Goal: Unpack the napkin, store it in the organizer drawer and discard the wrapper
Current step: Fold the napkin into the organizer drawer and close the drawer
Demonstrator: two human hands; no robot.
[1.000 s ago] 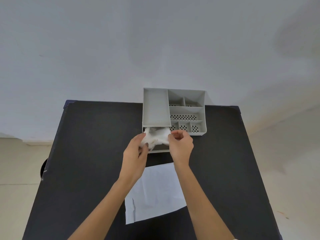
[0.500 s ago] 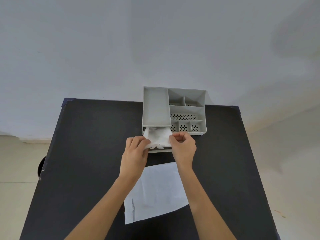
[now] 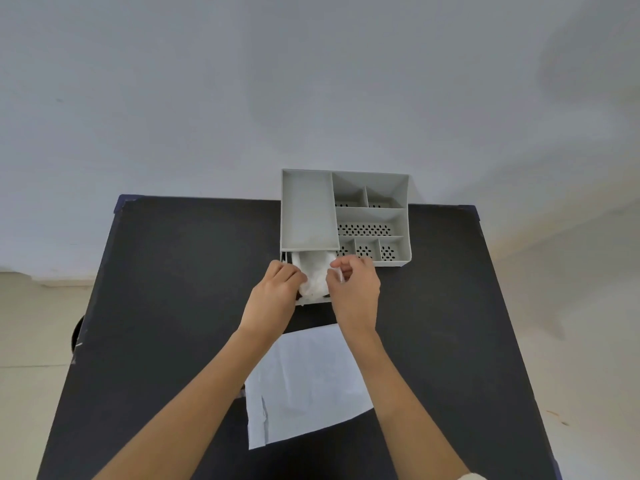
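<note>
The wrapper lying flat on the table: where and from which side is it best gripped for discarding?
Probably at the near right corner of the wrapper, coming from the person's right side. It lies flat on the black table; its far edge runs under the forearms, while that corner is uncovered. A pinch there should lift it.

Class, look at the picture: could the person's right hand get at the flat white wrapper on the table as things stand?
Probably yes. The wrapper lies bare on the table just under the forearms, nothing on it. But the right hand is busy pressing the napkin into the drawer.
</note>
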